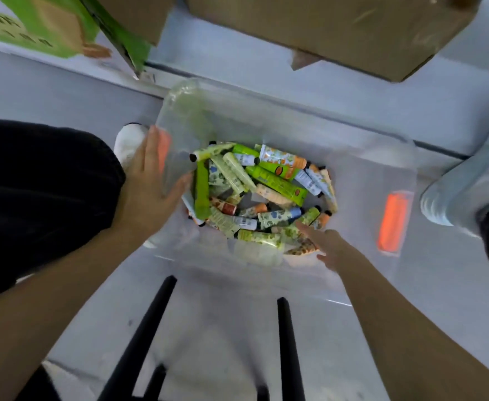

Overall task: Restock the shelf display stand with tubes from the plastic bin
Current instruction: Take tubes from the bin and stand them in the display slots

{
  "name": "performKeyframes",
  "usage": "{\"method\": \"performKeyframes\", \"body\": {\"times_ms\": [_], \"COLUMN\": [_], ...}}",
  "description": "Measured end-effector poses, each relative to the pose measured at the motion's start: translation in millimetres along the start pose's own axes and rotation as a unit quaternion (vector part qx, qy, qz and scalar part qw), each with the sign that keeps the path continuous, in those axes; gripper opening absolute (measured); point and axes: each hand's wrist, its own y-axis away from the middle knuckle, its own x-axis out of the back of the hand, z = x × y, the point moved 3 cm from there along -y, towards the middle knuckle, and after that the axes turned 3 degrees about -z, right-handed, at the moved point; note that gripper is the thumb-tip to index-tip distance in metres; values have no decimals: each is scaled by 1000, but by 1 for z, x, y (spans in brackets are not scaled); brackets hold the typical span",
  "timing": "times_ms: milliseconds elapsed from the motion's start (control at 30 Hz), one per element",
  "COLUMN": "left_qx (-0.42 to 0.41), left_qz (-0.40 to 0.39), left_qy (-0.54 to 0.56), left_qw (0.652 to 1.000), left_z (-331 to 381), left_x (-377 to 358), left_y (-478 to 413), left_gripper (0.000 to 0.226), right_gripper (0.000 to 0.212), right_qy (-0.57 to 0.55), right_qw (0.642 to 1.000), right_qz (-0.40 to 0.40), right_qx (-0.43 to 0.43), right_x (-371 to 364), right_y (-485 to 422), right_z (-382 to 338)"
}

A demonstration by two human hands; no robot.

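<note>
A clear plastic bin (362, 169) with orange latches sits on the pale floor below me. Several tubes (266, 195) in green, white and orange lie jumbled in its bottom. My left hand (148, 186) is spread flat against the bin's left rim and wall, beside one orange latch (163, 150). My right hand (331, 246) reaches over the near rim with its fingers extended, the fingertips just touching the nearest tubes, holding nothing. No shelf display stand is visible.
Black chair or stand legs (288, 348) rise at the bottom centre. A brown cardboard box (338, 30) and a green printed box (38, 27) stand beyond the bin. White shoes sit at left (129, 143) and right (463, 186).
</note>
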Motion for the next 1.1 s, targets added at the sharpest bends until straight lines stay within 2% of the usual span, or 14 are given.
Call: {"method": "performKeyframes", "body": {"times_ms": [167, 267, 400, 467, 500, 533, 667, 733, 967, 1100], "left_qx": [0, -2, 0, 6, 11, 13, -1, -6, 1, -4], "left_qz": [33, 29, 32, 33, 34, 36, 33, 32, 40, 44], "left_qy": [-18, -32, -29, -24, -17, -13, -11, -5, -1, 6], "left_qw": [999, 999, 999, 999, 999, 999, 999, 999, 999, 999], "left_z": [-5, -10, -10, -7, -7, -5, -7, -8, -8, -9], "left_x": [-6, -9, -8, -7, -7, -6, -6, -6, -7, -7], "left_y": [-3, -5, -5, -4, -4, -3, -3, -3, -2, -2], "left_gripper": [86, 87, 85, 84, 85, 85, 85, 84, 82, 81], "right_gripper": [125, 101, 82, 58, 44, 40, 48, 61, 103, 98], "right_qy": [-128, -161, -310, -274, -264, -268, -276, -275, -272, -278], "right_qw": [990, 984, 946, 950, 953, 954, 960, 961, 962, 959], "right_qz": [49, 50, -88, -145, -148, -131, -28, 0, 15, 40], "right_qx": [15, 51, 33, 29, 32, 35, 23, 9, -24, -41], "right_x": [-23, -37, -42, -48, -53, -58, -77, -82, -84, -88], "right_y": [-26, -29, -33, -27, -24, -22, -16, -15, -21, -23], "right_z": [-6, -6, -8, -12, -14, -16, -24, -25, -31, -35]}}
